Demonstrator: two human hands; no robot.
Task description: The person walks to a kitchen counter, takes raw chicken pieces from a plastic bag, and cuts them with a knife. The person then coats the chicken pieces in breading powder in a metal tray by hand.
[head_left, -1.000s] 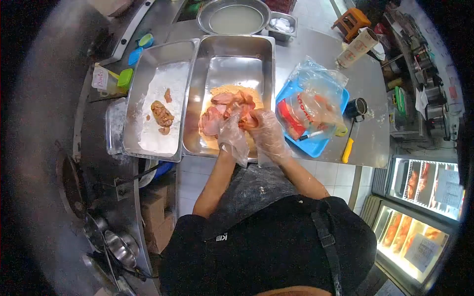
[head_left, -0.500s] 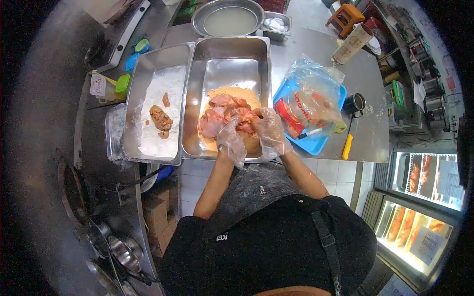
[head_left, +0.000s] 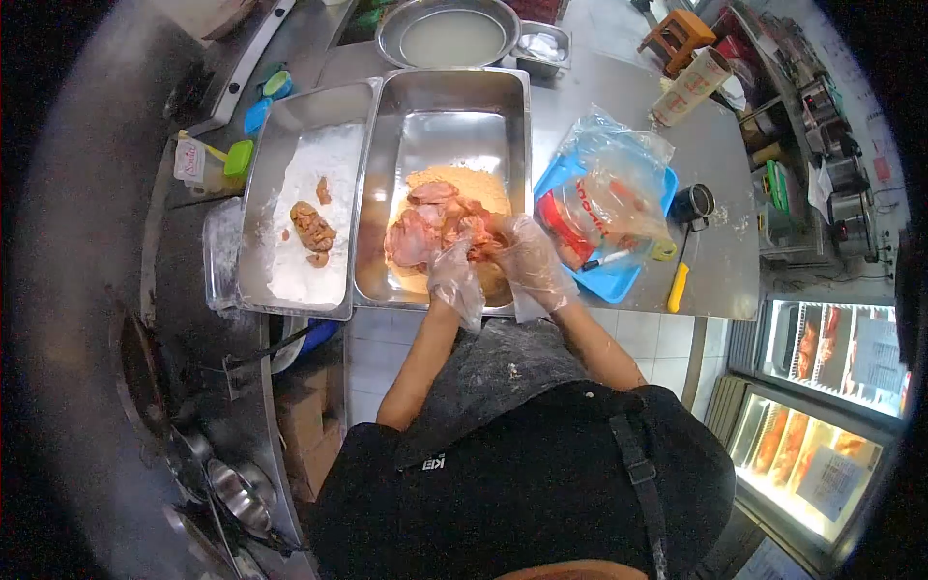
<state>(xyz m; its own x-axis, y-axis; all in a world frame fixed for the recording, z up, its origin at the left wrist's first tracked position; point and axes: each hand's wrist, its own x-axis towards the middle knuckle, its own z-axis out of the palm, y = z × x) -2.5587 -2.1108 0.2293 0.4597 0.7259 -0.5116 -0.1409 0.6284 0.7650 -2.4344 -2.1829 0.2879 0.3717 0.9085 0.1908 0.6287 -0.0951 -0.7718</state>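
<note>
Pieces of raw meat [head_left: 416, 239], pink and reddish, lie heaped on orange-tan powder [head_left: 488, 179] in a deep steel pan [head_left: 445, 92]. My left hand [head_left: 454, 271], in a clear plastic glove, is at the near side of the heap with its fingers closed on a piece of meat. Beside it my right hand [head_left: 532, 256], gloved the same way, grips meat at the heap's right side. The fingertips are partly hidden by the gloves and the meat. A second steel pan [head_left: 256, 217] to the left holds white flour [head_left: 324, 164] with brown battered pieces [head_left: 311, 227] on it.
Right of the pans, a blue tray [head_left: 614, 285] bears a clear plastic bag [head_left: 619, 198] and a marker. Farther right are a black cup [head_left: 693, 203] and a yellow-handled tool [head_left: 680, 287]. A metal bowl of cloudy liquid [head_left: 387, 39] stands behind the pans.
Both hands stay at the heap and shift only slightly, working the meat between them. The pans and the tray keep their places.
</note>
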